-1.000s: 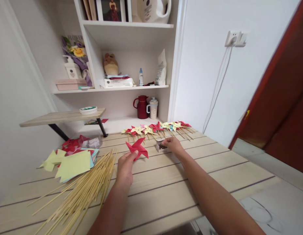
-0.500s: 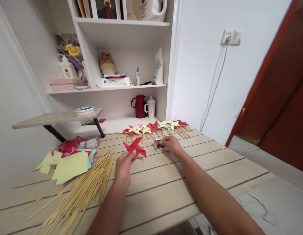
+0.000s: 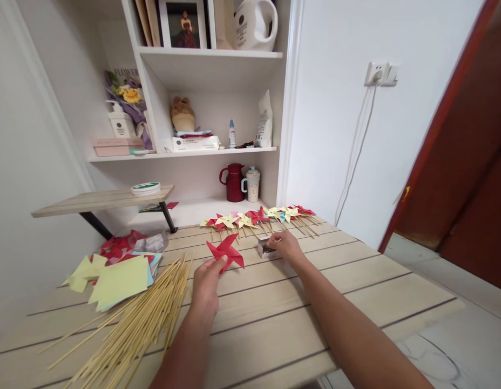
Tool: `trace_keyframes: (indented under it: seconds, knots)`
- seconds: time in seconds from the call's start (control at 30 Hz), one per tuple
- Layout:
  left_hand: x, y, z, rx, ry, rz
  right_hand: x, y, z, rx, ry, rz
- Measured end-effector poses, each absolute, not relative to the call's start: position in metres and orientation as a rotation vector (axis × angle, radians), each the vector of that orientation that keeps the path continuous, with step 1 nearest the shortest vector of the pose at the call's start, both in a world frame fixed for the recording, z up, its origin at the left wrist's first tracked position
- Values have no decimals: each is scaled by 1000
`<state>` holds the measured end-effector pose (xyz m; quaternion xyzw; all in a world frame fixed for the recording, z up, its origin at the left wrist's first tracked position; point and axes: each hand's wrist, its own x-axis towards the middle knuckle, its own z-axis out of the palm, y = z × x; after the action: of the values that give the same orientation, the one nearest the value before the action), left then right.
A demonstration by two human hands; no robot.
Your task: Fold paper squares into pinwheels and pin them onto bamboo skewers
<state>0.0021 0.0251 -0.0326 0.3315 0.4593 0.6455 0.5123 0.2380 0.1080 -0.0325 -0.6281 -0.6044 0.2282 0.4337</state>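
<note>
My left hand (image 3: 207, 283) pinches a red paper pinwheel (image 3: 227, 252) just above the wooden table (image 3: 275, 319). My right hand (image 3: 286, 247) reaches into a small clear box (image 3: 264, 247) of dark pins on the table, its fingertips at the box's opening. A row of finished red, yellow and blue pinwheels on sticks (image 3: 256, 217) lies behind the box. To my left hand's left lies a pile of bamboo skewers (image 3: 141, 319).
Yellow, blue and red paper squares (image 3: 116, 267) are stacked at the left. A low wooden shelf (image 3: 100, 199) holds a tape roll. Wall shelves hold a red jug (image 3: 233, 182), a mug and bottles. A dark red door (image 3: 465, 162) stands at the right.
Both hands have stayed nearly in place; my right hand's fingers remain at the pin box. The view has shifted slightly with my head.
</note>
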Motion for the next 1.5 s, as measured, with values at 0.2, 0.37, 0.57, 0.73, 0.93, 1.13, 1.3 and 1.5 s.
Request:
trace_keyframes:
  seconds: [0.2, 0.37, 0.57, 0.73, 0.93, 1.13, 1.3, 1.5]
  knots:
    - [2, 24, -31, 790, 1110, 1548, 239, 108, -32, -1551, -1477, 562]
    - [2, 24, -32, 787, 1105, 1551, 239, 107, -34, -1546, -1380, 613]
    - [2, 24, -33, 790, 1092, 1556, 238, 102, -29, -1516, -1362, 672]
    - [2, 24, -32, 806, 1089, 1548, 238, 100, -27, -1520, -1379, 674]
    - [3, 23, -31, 802, 1088, 1543, 240, 102, -30, -1548, -1410, 646]
    - [3, 25, -33, 784, 1098, 1573, 238, 105, -35, -1575, -1441, 601]
    - [3, 25, -33, 770, 1093, 1561, 241, 104, -30, -1562, -1467, 546]
    - [3, 26, -34, 699, 1099, 1614, 228, 78, -5, -1372, -1579, 394]
